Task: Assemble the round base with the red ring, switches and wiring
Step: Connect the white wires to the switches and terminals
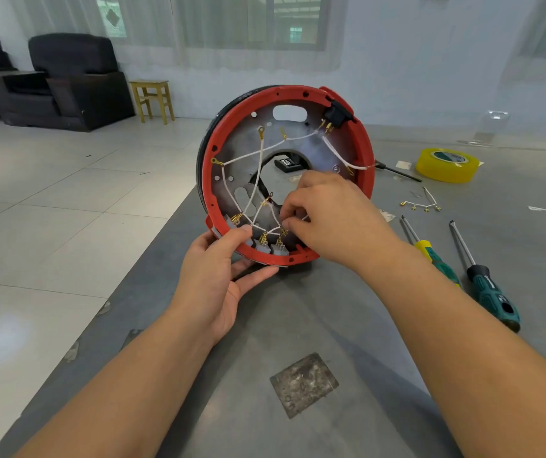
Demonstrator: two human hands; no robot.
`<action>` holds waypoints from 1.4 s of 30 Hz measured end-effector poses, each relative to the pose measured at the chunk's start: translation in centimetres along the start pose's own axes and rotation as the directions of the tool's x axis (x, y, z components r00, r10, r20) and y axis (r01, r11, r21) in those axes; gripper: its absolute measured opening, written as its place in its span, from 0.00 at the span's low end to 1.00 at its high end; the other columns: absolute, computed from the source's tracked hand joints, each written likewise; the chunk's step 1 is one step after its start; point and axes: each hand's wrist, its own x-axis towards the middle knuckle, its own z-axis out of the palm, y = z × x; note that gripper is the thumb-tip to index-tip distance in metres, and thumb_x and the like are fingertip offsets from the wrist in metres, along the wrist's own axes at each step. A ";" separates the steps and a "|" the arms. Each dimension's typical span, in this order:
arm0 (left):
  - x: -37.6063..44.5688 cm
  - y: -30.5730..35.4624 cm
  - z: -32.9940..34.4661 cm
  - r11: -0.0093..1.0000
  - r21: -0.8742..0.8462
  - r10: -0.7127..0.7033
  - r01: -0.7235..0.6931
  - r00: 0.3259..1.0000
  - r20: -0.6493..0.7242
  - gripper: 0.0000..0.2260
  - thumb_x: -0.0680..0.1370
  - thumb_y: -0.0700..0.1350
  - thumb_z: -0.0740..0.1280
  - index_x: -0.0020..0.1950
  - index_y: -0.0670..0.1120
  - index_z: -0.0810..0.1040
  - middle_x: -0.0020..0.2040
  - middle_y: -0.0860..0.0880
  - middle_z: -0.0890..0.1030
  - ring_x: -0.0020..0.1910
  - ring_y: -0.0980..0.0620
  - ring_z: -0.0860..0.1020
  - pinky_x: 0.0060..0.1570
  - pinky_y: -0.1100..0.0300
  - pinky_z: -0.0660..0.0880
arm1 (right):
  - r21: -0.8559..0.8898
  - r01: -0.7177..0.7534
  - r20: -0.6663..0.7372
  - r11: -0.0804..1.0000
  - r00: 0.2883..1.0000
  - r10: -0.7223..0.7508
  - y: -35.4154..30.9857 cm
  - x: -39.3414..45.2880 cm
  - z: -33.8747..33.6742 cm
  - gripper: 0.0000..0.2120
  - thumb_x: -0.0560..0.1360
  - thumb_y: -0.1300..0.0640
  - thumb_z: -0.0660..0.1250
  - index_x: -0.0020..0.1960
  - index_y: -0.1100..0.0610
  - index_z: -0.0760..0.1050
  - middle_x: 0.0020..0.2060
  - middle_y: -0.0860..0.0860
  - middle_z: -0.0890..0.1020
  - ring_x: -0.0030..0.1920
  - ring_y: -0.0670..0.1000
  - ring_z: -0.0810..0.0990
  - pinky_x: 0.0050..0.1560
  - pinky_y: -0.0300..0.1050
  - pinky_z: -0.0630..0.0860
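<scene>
While left hand (218, 259) props round base (285, 173) upright at frame centre on desk (265, 325), right hand (328, 213) fingers pinch white wire (293, 222) nr lower switches (270, 247) — push terminal straight, don't tug.

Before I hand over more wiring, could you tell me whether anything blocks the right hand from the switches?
Nothing visible does: the right hand already pinches a white wire just above the switches in the red ring.

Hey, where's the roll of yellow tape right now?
In the head view the yellow tape roll lies flat on the grey table, far right, beyond the two screwdrivers and right of the red-ringed round base.
</scene>
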 end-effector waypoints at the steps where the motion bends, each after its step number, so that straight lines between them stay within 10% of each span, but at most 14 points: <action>1: 0.0 0.0 0.0 1.000 0.004 0.004 -0.004 1.000 -0.003 0.15 0.80 0.41 0.73 0.65 0.40 0.76 0.57 0.35 0.85 0.52 0.36 0.87 0.46 0.41 0.85 | -0.032 0.002 0.003 0.999 1.000 -0.002 -0.1 -0.1 0.2 0.06 0.78 0.49 0.68 0.51 0.45 0.84 0.52 0.47 0.79 0.57 0.54 0.75 0.59 0.54 0.72; 12: 0.0 -0.2 0.1 1.000 0.005 0.026 -0.026 0.999 -0.030 0.15 0.79 0.39 0.74 0.64 0.40 0.76 0.54 0.35 0.86 0.52 0.36 0.87 0.46 0.40 0.85 | -0.021 -0.048 0.089 0.999 0.995 0.049 -1.3 -0.2 -0.1 0.08 0.78 0.53 0.65 0.48 0.46 0.83 0.46 0.47 0.79 0.49 0.55 0.79 0.50 0.52 0.78; 16: -0.1 -0.2 0.2 1.000 -0.008 0.025 -0.025 0.999 -0.036 0.16 0.80 0.38 0.73 0.66 0.40 0.76 0.56 0.35 0.85 0.53 0.36 0.87 0.46 0.40 0.85 | -0.215 -0.009 0.042 0.977 0.999 0.019 -2.0 -0.3 0.0 0.06 0.78 0.55 0.67 0.46 0.47 0.81 0.45 0.46 0.79 0.51 0.53 0.77 0.62 0.55 0.67; 20: -0.2 -0.3 0.3 0.999 -0.022 0.037 -0.037 0.999 -0.041 0.15 0.80 0.38 0.73 0.65 0.38 0.76 0.54 0.37 0.86 0.54 0.34 0.86 0.45 0.40 0.85 | -0.297 0.047 0.053 0.954 0.998 -0.033 -2.8 -0.8 0.2 0.05 0.78 0.56 0.65 0.49 0.50 0.80 0.43 0.48 0.75 0.45 0.55 0.75 0.44 0.47 0.66; 42: 0.0 -0.5 0.1 1.000 -0.007 0.004 -0.004 0.999 -0.043 0.13 0.82 0.38 0.70 0.65 0.38 0.76 0.51 0.37 0.87 0.52 0.38 0.87 0.43 0.47 0.86 | 0.491 -0.392 0.176 0.779 0.919 0.352 -0.2 -0.2 3.5 0.10 0.77 0.55 0.70 0.38 0.48 0.81 0.21 0.36 0.75 0.24 0.39 0.74 0.35 0.39 0.72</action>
